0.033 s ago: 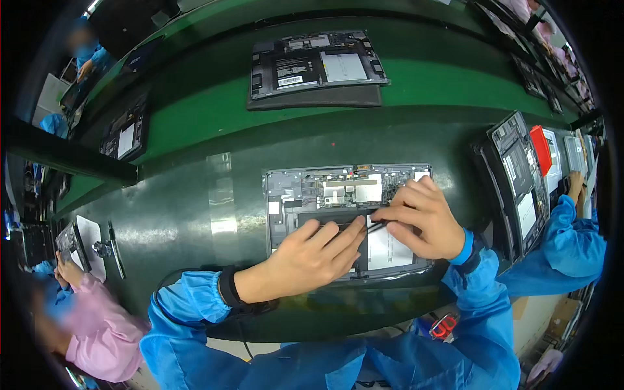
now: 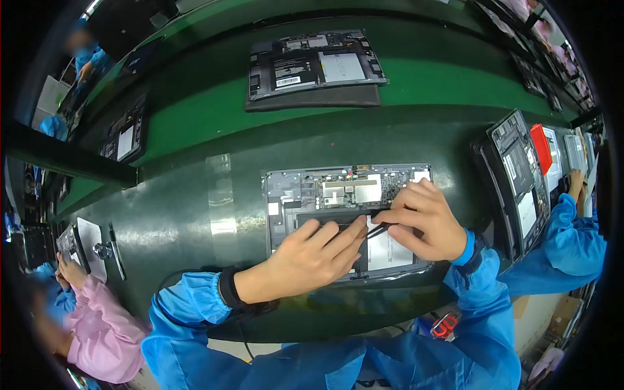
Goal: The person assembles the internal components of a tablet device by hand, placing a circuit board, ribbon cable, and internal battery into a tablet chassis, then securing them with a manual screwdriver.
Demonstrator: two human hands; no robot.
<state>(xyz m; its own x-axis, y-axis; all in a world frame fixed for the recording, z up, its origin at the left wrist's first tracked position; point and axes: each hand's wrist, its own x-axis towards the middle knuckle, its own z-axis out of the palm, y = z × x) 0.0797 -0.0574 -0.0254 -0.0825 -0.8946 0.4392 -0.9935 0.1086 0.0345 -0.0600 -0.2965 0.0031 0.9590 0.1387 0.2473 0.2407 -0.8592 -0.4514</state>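
Observation:
An opened tablet-like device lies flat on the bench in front of me, its insides facing up. A circuit board with silvery shields runs along its far part, and a white-labelled battery sits in the near right part. My left hand rests over the middle of the device with its fingers stretched out, hiding much of the near left half. In my right hand black tweezers are pinched, their tips near my left fingertips, just above the battery's far edge. What the tips touch is too small to tell.
Another opened device lies on a dark pad across the bench. Several stand stacked at the right, beside a red bin. A pen lies at the left, near a co-worker's pink sleeve. Another co-worker's blue sleeve is at the right.
The tweezers in my right hand have tilted very slightly. Both hands and the device stay in nearly the same place.

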